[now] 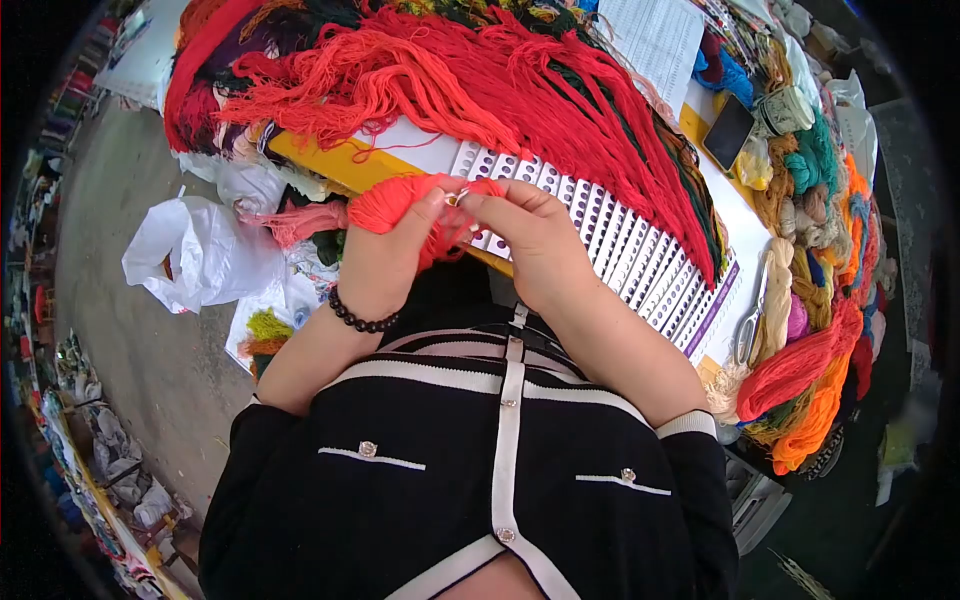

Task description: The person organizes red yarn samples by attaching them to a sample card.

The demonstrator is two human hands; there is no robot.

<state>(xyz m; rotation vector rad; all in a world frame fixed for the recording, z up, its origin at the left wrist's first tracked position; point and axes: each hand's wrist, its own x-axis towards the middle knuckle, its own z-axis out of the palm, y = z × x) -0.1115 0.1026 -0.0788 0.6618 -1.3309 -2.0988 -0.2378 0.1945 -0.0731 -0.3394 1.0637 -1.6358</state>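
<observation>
A skein of coral-red thread (385, 203) is bunched in my left hand (378, 268), whose fingers are closed around it. Its loose end hangs down below my fingers. My right hand (540, 238) pinches strands of the same skein, and its fingertips meet those of the left. A small pale, shiny spot shows between the fingertips, too small to make out. Just beyond both hands lie white cards with rows of round holes (610, 235). Long red thread hanks (590, 130) are draped across these cards.
More coral thread (385, 85) is heaped at the table's far side. At right are a dark phone (729, 132), scissors (748, 335) and many coloured skeins (800, 370). A printed sheet (655, 40) lies at the back. White plastic bags (200, 255) hang at the left.
</observation>
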